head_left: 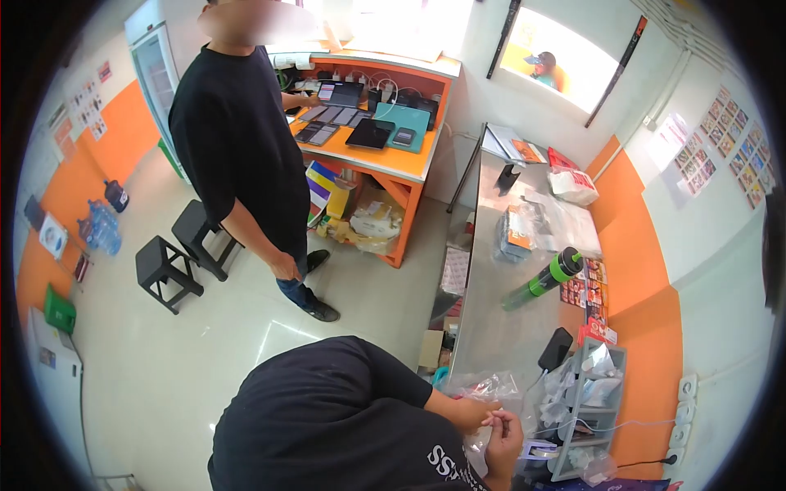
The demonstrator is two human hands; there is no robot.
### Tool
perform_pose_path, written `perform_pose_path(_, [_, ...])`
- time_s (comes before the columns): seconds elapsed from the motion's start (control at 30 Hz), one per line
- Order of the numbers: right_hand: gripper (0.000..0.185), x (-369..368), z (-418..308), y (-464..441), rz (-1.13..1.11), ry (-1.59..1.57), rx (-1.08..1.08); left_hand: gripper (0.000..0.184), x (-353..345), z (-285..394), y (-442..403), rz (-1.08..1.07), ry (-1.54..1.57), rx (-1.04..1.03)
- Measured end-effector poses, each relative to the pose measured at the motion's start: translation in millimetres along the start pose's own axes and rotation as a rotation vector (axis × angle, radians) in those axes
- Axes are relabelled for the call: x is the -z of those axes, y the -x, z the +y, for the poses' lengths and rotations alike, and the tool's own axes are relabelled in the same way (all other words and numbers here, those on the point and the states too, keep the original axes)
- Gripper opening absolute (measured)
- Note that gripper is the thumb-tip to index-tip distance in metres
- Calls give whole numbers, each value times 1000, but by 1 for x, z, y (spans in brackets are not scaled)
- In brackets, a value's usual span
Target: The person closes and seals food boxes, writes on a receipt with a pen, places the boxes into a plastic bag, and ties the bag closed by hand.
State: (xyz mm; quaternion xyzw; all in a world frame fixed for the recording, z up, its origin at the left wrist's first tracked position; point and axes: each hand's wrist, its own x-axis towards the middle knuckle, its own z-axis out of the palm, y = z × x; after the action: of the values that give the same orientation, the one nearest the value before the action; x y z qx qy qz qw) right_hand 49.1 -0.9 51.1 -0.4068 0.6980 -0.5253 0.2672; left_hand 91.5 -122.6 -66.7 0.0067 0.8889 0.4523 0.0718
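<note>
My left hand [475, 415] and my right hand [504, 442] are close together over the near end of the metal table. Their fingertips meet in a pinch at a clear plastic bag [491, 385], which spreads out behind and below them. Both hands look closed on its film, though the exact grip is small and partly hidden. Just right of them, a grey drawer rack [585, 417] holds several small clear packets [602, 391]. A roll of tape [540, 450] sits beside my right hand.
On the metal table [483, 327] stand a green and black bottle [544, 280], a black device [556, 349] and packaged items [516, 233]. Another person [241, 131] stands by an orange desk [360, 155] with several phones and tablets. Black stools [168, 266] stand on the floor behind.
</note>
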Motion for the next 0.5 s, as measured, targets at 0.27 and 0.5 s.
perform_pose_path(0.27, [10,21,55,-10,21,185,-33,66,12,0,17,9,-77,-106])
perform_pose_path(0.5, [7,67,64,-16,-216,621,-83,68,5,0,16,131,-189,-140])
